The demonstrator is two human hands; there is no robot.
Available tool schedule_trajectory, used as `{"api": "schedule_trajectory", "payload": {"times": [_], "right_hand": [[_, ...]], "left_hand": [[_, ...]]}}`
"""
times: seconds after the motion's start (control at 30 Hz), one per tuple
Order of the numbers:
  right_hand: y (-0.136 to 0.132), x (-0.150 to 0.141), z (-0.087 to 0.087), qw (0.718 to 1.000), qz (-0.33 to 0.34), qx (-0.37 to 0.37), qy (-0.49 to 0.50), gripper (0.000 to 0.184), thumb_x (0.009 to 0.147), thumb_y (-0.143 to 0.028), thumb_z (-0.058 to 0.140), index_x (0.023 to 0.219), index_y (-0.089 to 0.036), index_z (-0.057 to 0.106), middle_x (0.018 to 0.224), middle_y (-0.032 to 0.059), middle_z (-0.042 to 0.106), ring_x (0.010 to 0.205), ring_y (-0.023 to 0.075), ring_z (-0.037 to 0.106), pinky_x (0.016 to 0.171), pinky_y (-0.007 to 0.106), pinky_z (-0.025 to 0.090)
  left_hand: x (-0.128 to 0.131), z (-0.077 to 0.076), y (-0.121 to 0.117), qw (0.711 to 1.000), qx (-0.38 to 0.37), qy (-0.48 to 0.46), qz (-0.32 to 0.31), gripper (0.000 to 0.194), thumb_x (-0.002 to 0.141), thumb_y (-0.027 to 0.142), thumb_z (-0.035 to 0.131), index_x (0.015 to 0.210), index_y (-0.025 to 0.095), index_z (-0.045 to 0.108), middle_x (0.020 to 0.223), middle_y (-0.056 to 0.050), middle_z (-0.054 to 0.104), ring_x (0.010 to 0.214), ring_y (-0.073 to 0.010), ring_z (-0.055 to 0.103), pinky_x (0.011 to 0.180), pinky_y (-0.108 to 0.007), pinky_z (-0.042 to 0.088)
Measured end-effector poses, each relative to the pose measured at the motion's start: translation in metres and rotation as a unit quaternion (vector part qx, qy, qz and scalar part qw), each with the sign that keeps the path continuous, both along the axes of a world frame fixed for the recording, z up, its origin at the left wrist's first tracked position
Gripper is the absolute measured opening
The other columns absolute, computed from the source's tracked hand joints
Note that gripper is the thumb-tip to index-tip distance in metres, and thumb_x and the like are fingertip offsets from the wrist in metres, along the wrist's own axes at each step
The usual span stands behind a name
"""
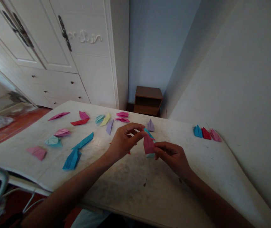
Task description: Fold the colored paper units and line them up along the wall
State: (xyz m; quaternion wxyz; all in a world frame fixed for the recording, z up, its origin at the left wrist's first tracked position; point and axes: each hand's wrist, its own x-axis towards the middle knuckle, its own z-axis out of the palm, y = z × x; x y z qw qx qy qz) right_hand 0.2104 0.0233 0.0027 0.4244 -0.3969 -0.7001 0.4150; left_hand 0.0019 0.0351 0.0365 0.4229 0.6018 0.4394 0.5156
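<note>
Between my two hands is a pink folded paper piece (149, 144), held above the table. My left hand (126, 139) pinches its upper edge with thumb and fingertips. At its lower right edge, my right hand (170, 155) grips it between thumb and fingers. A blue paper piece (149, 133) shows just behind the pink one, and a pale green paper piece (150, 155) peeks out below; whether they touch it I cannot tell. A bit of red paper (129, 152) is mostly hidden by my left hand. Beyond my hands stands a lavender folded paper piece (150, 125).
Several folded papers lie on the left of the white table (116, 183), among them blue papers (71, 159) and a light pink one (37, 152). Blue, red (206, 133) and pink folded papers stand at the right by the wall. A brown nightstand (149, 92) is behind the table.
</note>
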Motion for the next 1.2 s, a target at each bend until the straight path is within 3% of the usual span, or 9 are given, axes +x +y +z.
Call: {"api": "schedule_trajectory", "payload": {"times": [0.1,0.17,0.27,0.4,0.6,0.8,1.0,1.1,1.2], "right_hand": [[0.001,0.0,0.0,0.996,-0.075,0.053,-0.022,0.022,0.087,-0.037,0.065,0.092,-0.018,0.074,0.073,0.0039,0.07,0.06,0.0143,0.062,0.058,0.026,0.051],[0.0,0.0,0.0,0.989,-0.101,0.1,-0.049,0.019,0.088,-0.035,0.065,0.093,-0.018,0.074,0.077,0.0041,0.071,0.062,0.0141,0.062,0.058,0.026,0.051],[-0.002,-0.002,0.002,0.974,-0.085,0.199,-0.072,0.012,0.088,-0.027,0.065,0.093,-0.019,0.072,0.083,0.0049,0.071,0.065,0.014,0.062,0.058,0.027,0.051],[-0.004,-0.004,0.002,0.941,-0.053,0.324,-0.082,0.015,0.087,-0.016,0.064,0.1,-0.02,0.07,0.089,0.007,0.071,0.078,0.0174,0.066,0.064,0.03,0.055],[-0.006,-0.004,0.003,0.93,-0.029,0.357,-0.079,0.033,0.085,-0.011,0.064,0.116,-0.022,0.066,0.094,0.0087,0.068,0.086,0.0189,0.065,0.071,0.033,0.057],[-0.007,0.0,0.004,0.951,-0.036,0.305,-0.022,0.033,0.087,-0.008,0.06,0.116,-0.024,0.064,0.094,0.0062,0.065,0.081,0.0149,0.062,0.067,0.028,0.053],[-0.002,0.001,-0.002,0.99,-0.076,0.09,0.076,0.034,0.087,-0.027,0.066,0.121,-0.024,0.061,0.1,0.0049,0.063,0.079,0.0127,0.062,0.068,0.026,0.054],[-0.001,-0.001,0.0,0.997,-0.04,-0.003,0.063,0.025,0.087,-0.036,0.066,0.104,-0.019,0.069,0.09,0.0053,0.068,0.073,0.0123,0.063,0.064,0.023,0.053],[-0.001,-0.002,0.004,0.997,-0.043,-0.03,0.058,0.023,0.086,-0.038,0.067,0.091,-0.016,0.073,0.077,0.0045,0.069,0.065,0.0113,0.061,0.059,0.022,0.05]], "left_hand": [[0.003,0.0,-0.009,0.995,0.044,0.059,0.061,0.022,0.08,0.033,0.07,0.089,0.013,0.071,0.076,-0.004,0.065,0.062,-0.0098,0.057,0.05,-0.018,0.046],[0.007,0.0,-0.016,0.997,0.023,0.068,0.031,0.02,0.081,0.033,0.068,0.081,0.013,0.069,0.07,-0.003,0.064,0.059,-0.0098,0.056,0.051,-0.019,0.046],[0.015,-0.002,-0.022,0.997,-0.048,0.027,-0.053,0.02,0.08,0.032,0.069,0.082,0.013,0.064,0.078,-0.005,0.069,0.067,-0.013,0.064,0.058,-0.022,0.052],[0.023,-0.008,-0.021,0.993,-0.089,-0.025,-0.079,0.028,0.073,0.031,0.076,0.087,0.014,0.059,0.088,-0.005,0.068,0.08,-0.0154,0.066,0.068,-0.025,0.054],[0.025,-0.021,-0.016,0.987,-0.083,-0.072,-0.113,0.032,0.074,0.032,0.078,0.091,0.014,0.058,0.09,-0.004,0.065,0.08,-0.0134,0.063,0.072,-0.026,0.053],[0.023,-0.022,-0.011,0.972,-0.114,-0.15,-0.14,0.028,0.074,0.033,0.078,0.086,0.012,0.063,0.078,-0.002,0.067,0.067,-0.0105,0.062,0.064,-0.022,0.052],[0.021,-0.016,-0.007,0.972,-0.17,-0.139,-0.081,0.035,0.066,0.037,0.083,0.083,0.012,0.066,0.076,-0.003,0.069,0.061,-0.0109,0.063,0.057,-0.021,0.052],[0.021,-0.015,-0.005,0.97,-0.188,-0.128,-0.082,0.039,0.061,0.038,0.086,0.082,0.011,0.067,0.075,-0.003,0.069,0.062,-0.0112,0.063,0.056,-0.02,0.052],[0.022,-0.011,-0.003,0.973,-0.188,-0.103,-0.085,0.039,0.06,0.039,0.086,0.081,0.011,0.068,0.074,-0.003,0.069,0.062,-0.0101,0.062,0.056,-0.019,0.051]]}}
